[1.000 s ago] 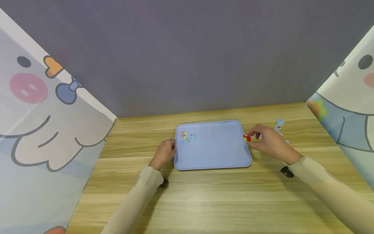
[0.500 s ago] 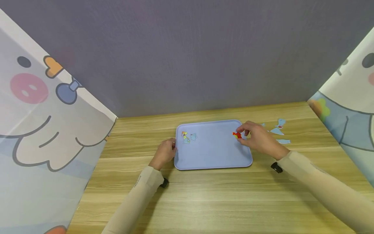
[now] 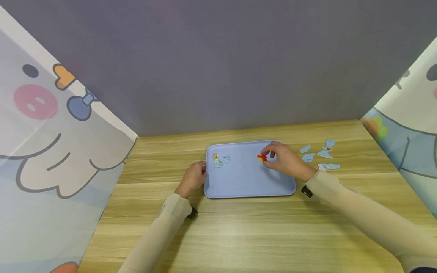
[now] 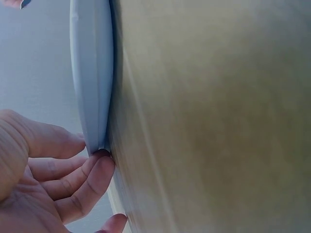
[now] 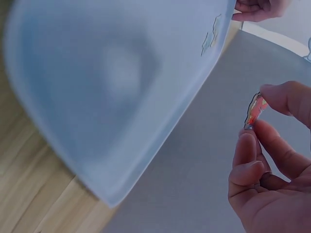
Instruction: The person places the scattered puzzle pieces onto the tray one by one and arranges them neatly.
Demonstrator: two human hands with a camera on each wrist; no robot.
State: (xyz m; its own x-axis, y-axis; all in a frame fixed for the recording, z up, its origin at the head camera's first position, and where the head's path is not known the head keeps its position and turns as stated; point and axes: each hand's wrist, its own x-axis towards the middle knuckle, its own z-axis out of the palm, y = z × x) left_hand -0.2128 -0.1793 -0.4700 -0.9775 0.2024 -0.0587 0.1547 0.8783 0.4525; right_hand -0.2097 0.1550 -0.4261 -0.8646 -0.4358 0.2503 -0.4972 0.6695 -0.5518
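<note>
Farther toward the frame's left than half a second ago, the right hand (image 3: 285, 161) has carried a thin, irregular red-and-yellow piece (image 3: 262, 157) deeper over the shallow, periwinkle-blue rectangular tray (image 3: 246, 184), leaving more of the tabletop pieces uncovered. Its thumb and fingers pinch that piece, which is now just right of the tray's middle. At the tray's left edge, the left hand (image 3: 194, 177) holds the rim between thumb and fingers, apparently steadying it.

As far as progress shows, a small cluster of flat pale-blue and yellow pieces (image 3: 218, 163) lies in the tray's upper left; the red one is in transit, and at least five thin pale-blue pieces (image 3: 324, 154) remain on the wood-grain tabletop (image 3: 252, 235) at right of centre. Judging by that, much is left to do.

Dark lettering on the beige left sleeve (image 3: 167, 220) is too small to read; no brand or label is legible elsewhere.
</note>
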